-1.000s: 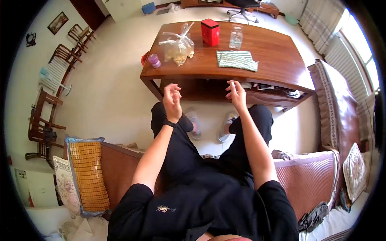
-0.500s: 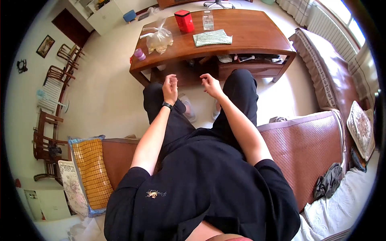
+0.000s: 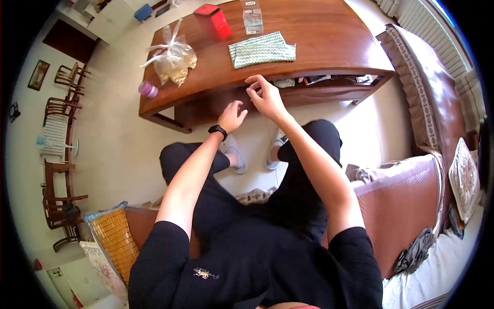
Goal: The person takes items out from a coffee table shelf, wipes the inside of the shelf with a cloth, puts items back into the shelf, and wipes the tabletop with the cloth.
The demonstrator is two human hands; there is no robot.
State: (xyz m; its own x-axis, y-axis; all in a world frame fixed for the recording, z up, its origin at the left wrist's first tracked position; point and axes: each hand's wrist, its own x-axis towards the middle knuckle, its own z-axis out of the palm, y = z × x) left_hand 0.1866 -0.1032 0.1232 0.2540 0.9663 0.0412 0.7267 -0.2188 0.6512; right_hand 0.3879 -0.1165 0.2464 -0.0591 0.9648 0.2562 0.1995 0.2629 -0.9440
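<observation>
My left hand (image 3: pixel 232 117), with a dark band on the wrist, is in the air before the coffee table (image 3: pixel 319 38). It holds nothing, and its fingers are loosely bent and apart. Higher and nearer the table's front edge is my right hand (image 3: pixel 265 98), also without anything in it, fingers half curled and spread. The closest thing on the tabletop is a folded green-and-white patterned cloth (image 3: pixel 262 50). Behind it stand a clear plastic box (image 3: pixel 252 20) and a red box (image 3: pixel 212 21). A tied clear plastic bag (image 3: pixel 175 59) with pale pieces inside lies toward the left.
A small purple container (image 3: pixel 148 89) sits at the table's left edge. Under the tabletop, a shelf holds several items. My knees flank my hands, with the brown sofa seat (image 3: pixel 399 206) behind. Chairs (image 3: pixel 64 113) line the left wall; another sofa (image 3: pixel 419 87) is at the right.
My body has leaned forward, so the table appears closer. My right hand has moved up toward the table edge, and both hands have come nearer each other.
</observation>
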